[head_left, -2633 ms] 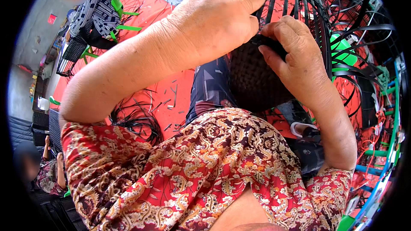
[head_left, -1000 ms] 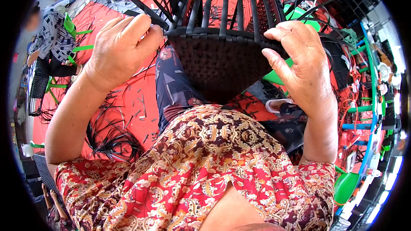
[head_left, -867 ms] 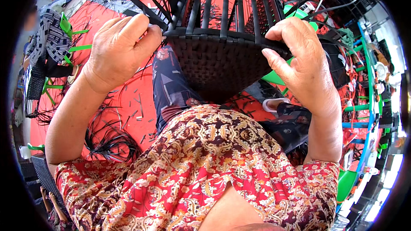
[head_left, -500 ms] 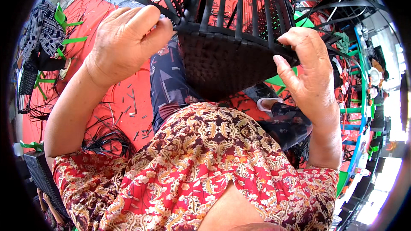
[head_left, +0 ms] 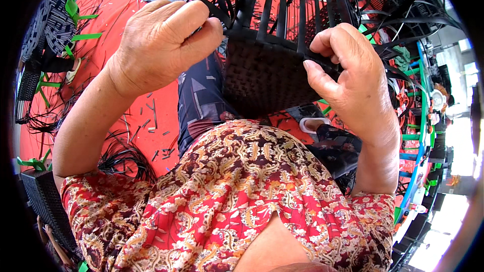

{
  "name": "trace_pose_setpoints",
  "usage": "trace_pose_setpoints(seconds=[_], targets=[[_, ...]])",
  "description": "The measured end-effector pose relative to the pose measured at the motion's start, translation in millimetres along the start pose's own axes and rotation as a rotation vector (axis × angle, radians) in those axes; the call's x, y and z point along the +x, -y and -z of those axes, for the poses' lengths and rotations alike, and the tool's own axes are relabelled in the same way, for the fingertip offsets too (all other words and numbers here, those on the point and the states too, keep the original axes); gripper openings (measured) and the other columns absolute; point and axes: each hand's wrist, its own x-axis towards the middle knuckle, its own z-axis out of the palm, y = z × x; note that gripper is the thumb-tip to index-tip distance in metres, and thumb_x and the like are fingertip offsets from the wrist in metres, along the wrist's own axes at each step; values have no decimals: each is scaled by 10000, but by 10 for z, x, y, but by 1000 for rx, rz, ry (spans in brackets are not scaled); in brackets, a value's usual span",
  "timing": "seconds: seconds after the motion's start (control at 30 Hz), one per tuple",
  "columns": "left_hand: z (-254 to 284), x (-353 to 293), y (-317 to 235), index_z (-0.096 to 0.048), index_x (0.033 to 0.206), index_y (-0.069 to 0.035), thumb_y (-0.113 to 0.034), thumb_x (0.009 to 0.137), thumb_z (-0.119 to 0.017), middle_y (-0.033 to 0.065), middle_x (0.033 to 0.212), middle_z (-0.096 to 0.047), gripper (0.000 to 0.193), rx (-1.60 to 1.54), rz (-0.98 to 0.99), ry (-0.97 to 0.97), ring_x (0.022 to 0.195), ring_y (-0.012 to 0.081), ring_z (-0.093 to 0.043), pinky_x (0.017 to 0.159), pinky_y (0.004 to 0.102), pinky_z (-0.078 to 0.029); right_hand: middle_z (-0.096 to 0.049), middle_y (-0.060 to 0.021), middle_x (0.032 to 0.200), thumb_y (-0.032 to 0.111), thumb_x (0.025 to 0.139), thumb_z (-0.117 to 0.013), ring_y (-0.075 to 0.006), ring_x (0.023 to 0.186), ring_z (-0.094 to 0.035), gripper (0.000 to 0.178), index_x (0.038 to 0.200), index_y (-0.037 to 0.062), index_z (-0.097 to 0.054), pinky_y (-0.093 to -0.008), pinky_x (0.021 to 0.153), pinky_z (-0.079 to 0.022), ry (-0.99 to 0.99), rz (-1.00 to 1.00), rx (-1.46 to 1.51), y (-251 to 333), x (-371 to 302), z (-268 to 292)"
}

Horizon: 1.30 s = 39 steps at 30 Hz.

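A half-woven black basket (head_left: 262,78) of flat plastic strips rests on my lap, its woven base toward me and loose upright strips (head_left: 282,5) fanning away. My left hand (head_left: 161,40) pinches the basket's left upper rim, thumb and fingers closed on a strip. My right hand (head_left: 348,73) grips the right rim, fingers curled over the weave and thumb pressed on the edge. Both forearms come in from below, over my red patterned shirt.
A red floor mat (head_left: 126,116) carries short black strip offcuts and a loose bundle of black strips (head_left: 123,158). Green strips (head_left: 75,15) and a dark woven piece (head_left: 45,25) lie far left. A finished black basket (head_left: 43,199) sits lower left. Green and black frames (head_left: 421,121) crowd the right.
The basket has been lifted and turned closer to me. My left hand moved from over the top to the left rim; my right hand shifted along the right rim.
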Motion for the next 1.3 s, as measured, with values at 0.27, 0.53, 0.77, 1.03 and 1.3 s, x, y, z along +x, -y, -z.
trace_pose_setpoints(seconds=[0.27,0.53,0.77,1.03,1.3], targets=[[7,-62,2,-603,755,-33,-11,636,-700,30,644,-406,156,-92,27,-46,526,173,-457,474,309,-365,-487,-124,795,67,654,-692,-333,759,-508,275,856,42,-507,-415,685,-422,-43,-41,-2,79,-74,-55],[-55,-55,101,-593,737,-74,-22,679,-676,21,675,-382,114,-16,7,-53,533,160,-466,476,305,-380,-574,-108,904,42,699,-693,-275,833,-558,308,985,25,-582,-356,779,-438,-118,144,-2,113,205,-122],[-78,-98,147,-617,790,-60,-32,669,-680,31,657,-379,139,-48,8,-43,529,166,-461,473,307,-373,-549,-118,891,45,724,-649,-287,841,-548,303,1008,35,-542,-384,792,-431,-35,112,58,179,320,-201],[41,-11,128,-613,827,-16,-20,675,-713,45,658,-436,182,-41,16,36,537,187,-467,474,316,-358,-581,-89,825,153,749,-563,-239,823,-569,137,841,53,-577,-368,707,-483,-251,103,-77,260,350,-460],[-19,-47,92,-620,857,-16,-36,713,-721,55,664,-454,177,-44,93,72,550,208,-475,488,328,-373,-551,-106,823,79,709,-622,-301,845,-546,162,858,36,-576,-390,758,-451,-564,139,198,127,-38,-267]])
